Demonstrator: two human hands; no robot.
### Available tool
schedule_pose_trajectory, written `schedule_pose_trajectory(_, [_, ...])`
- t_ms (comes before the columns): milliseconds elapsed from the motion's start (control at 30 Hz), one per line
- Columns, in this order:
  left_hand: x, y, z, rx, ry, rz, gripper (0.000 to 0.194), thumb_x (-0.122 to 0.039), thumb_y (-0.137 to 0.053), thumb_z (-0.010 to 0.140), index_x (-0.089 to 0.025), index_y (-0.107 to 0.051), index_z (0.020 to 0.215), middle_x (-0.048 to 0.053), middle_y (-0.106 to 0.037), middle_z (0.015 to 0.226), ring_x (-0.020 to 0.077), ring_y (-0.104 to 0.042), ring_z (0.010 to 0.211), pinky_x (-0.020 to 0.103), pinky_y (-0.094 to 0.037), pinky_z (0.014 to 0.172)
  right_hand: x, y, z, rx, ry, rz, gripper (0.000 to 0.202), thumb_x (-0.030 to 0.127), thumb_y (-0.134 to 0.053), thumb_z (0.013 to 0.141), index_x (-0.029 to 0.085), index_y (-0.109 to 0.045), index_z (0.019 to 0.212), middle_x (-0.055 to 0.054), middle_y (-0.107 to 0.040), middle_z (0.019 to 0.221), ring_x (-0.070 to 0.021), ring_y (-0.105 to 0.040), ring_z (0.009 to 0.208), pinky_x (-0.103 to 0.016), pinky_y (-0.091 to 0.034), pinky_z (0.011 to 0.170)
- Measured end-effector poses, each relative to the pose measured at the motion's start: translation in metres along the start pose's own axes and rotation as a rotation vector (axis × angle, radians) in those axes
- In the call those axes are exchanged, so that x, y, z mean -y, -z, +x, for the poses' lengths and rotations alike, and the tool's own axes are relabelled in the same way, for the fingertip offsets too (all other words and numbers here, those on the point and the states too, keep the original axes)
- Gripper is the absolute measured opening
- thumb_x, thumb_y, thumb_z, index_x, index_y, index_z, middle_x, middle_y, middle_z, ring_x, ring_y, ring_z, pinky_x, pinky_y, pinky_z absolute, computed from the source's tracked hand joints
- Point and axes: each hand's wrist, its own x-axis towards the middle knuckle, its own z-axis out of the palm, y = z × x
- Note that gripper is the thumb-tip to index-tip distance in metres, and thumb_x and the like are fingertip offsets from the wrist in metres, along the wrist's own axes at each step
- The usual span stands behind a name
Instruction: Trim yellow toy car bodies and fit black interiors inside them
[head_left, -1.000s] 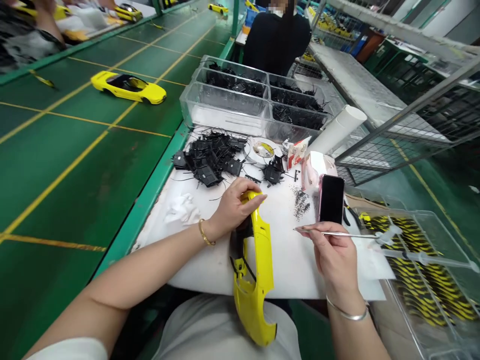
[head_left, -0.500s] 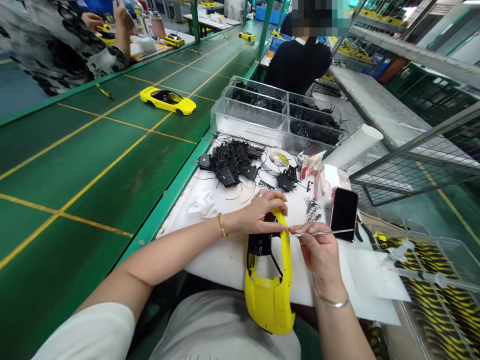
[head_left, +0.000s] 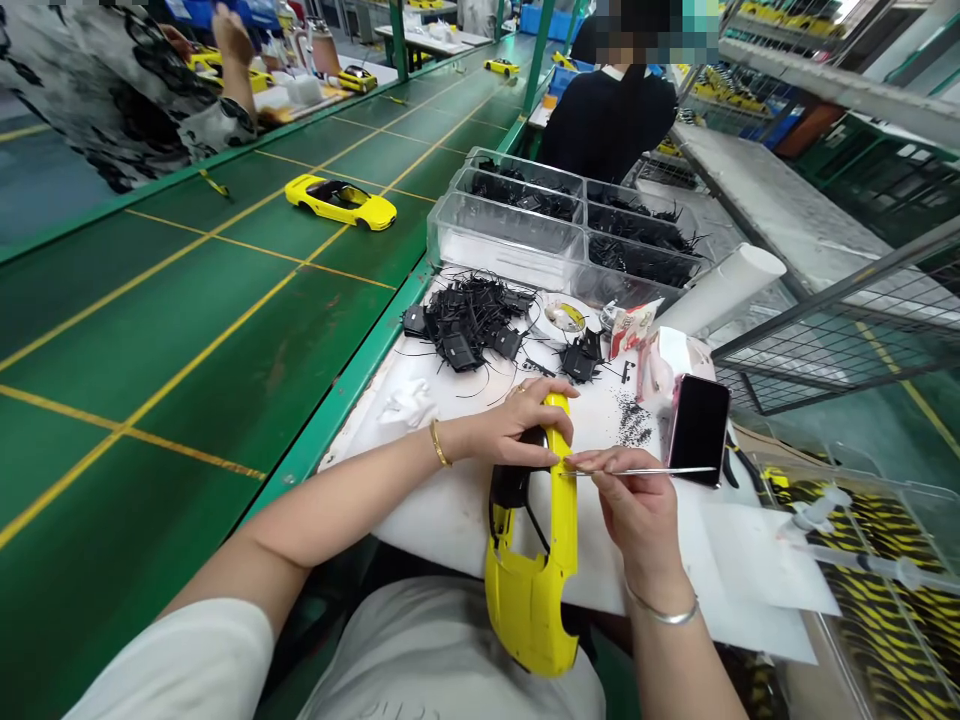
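A yellow toy car body (head_left: 534, 610) with a black interior rests at the table's front edge, its near end jutting out over my lap. My left hand (head_left: 529, 420) is closed around the far part of the body, fingers over its side. My right hand (head_left: 634, 495) pinches a thin metal rod, perhaps tweezers (head_left: 679, 470), held level. Its tip touches or nearly touches the car's right side, close to my left fingertips. Whatever sits at the tip is too small to make out. Tiny black parts (head_left: 631, 420) are scattered on the white table beyond my right hand.
Black wired parts (head_left: 472, 320) lie heaped at the table's back, before a clear divided tray (head_left: 510, 255). A phone (head_left: 699, 430) and pliers (head_left: 739, 465) are at the right. Left runs a green conveyor (head_left: 225, 330) carrying a yellow car (head_left: 341, 203). Two co-workers sit farther off.
The car body has turned slightly, showing more of its right side. My right hand and the rod have shifted a little left with it. The view has moved slightly.
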Motion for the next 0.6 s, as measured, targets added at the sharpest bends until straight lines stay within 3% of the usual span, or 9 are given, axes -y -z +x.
schedule_pose_trajectory(367, [-0.0024, -0.0004, -0.0012, -0.003, -0.013, -0.02, 0.042, -0.056, -0.061, 0.08, -0.019, -0.062, 0.1, 0.015, -0.04, 0.135, 0.0318, -0.032, 0.134, 0.048, -0.023, 0.115, 0.0006, -0.0006, 0.0014, 0.043, 0.013, -0.041, 0.02, 0.008, -0.065, 0.089, 0.026, -0.067, 0.096, -0.001, -0.071, 0.09, -0.0222, -0.07, 0.096, -0.041, -0.06, 0.086])
schedule_pose_trajectory(600, [-0.0046, 0.0003, 0.0003, 0.001, 0.058, -0.024, 0.037, -0.052, -0.07, 0.077, -0.02, -0.062, 0.095, 0.014, -0.038, 0.136, 0.0312, -0.031, 0.134, 0.048, -0.025, 0.114, -0.0019, 0.0, 0.0011, 0.044, 0.023, -0.009, 0.019, 0.01, -0.067, 0.088, 0.026, -0.067, 0.097, -0.001, -0.071, 0.093, -0.0209, -0.069, 0.097, -0.039, -0.057, 0.09])
